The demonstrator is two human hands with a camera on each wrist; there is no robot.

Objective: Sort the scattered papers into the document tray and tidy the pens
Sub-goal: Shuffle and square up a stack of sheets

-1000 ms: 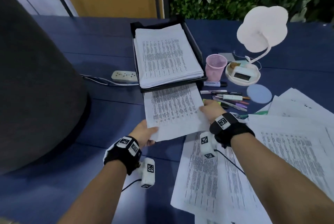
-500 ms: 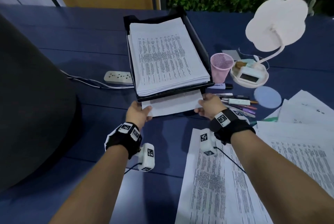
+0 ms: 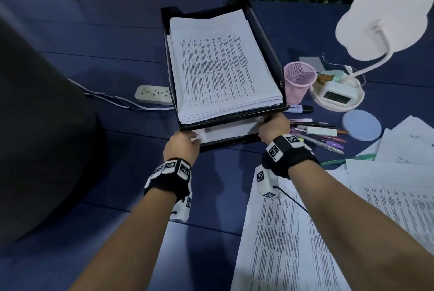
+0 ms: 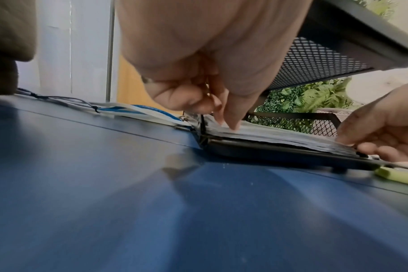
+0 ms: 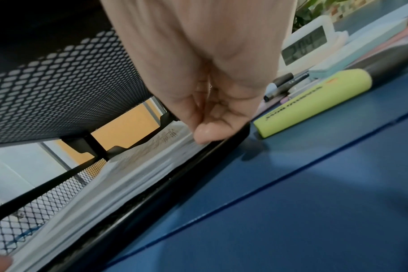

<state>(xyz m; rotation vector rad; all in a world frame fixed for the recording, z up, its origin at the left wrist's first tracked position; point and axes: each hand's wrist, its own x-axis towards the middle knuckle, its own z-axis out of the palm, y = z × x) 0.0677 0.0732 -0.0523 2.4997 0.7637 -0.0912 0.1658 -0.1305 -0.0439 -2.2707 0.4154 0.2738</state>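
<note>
A black mesh two-tier document tray (image 3: 270, 39) stands at the table's middle, and its top tier holds a thick stack of printed papers (image 3: 218, 67). A thinner set of sheets (image 3: 225, 130) lies in the lower tier, its near edge at the tray lip (image 4: 268, 149). My left hand (image 3: 185, 141) rests straight fingertips (image 4: 231, 125) on the sheets' near left corner, thumb lifted clear. My right hand (image 3: 272, 126) pinches the near right corner, with the thumb (image 5: 205, 136) at the paper's edge. Several loose pens (image 3: 317, 135) and a yellow highlighter (image 5: 314, 103) lie right of the tray.
Scattered printed papers (image 3: 293, 232) cover the table's right and front right. A pink mesh cup (image 3: 299, 79), a white lamp (image 3: 380, 18) with a clock (image 3: 335, 95) in its base and a blue disc (image 3: 361, 125) stand beyond the pens. A power strip (image 3: 152, 94) lies left of the tray, near a large dark rounded object (image 3: 35, 126).
Both hands have slid the sheet from the table in front of the tray forward into the lower tier. Only its near edge now shows under the top tier.
</note>
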